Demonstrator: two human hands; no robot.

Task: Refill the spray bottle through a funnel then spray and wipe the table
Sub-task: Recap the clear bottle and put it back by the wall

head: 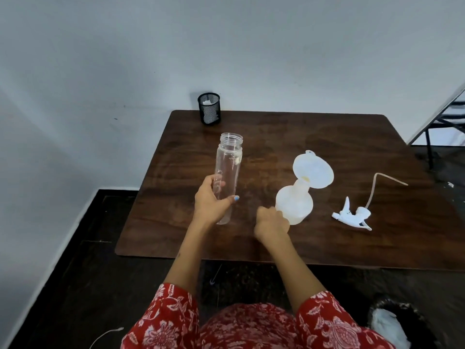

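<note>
While my left hand (210, 197) curls round the clear uncapped bottle (227, 176), tilted mouth up and away, I see my right hand (271, 224) closing its grip on the white spray bottle (294, 204) just to the right on the surface (352, 137), funnel (313, 170) seated in its neck.

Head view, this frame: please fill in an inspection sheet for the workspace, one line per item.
Surface: dark wooden table, smeared sheen near the middle.
Job's things: clear bottle, uncapped, looks empty; white funnel sits in the neck of a translucent bottle; spray head with dip tube lies apart on the table.
Clutter: black mesh cup at the far edge.
Hands: left hand grips the clear bottle; right hand grips the translucent bottle's base.
Cables: thin white cord on the floor.
Surroundings: white wall, dark floor, metal frame at right.
</note>
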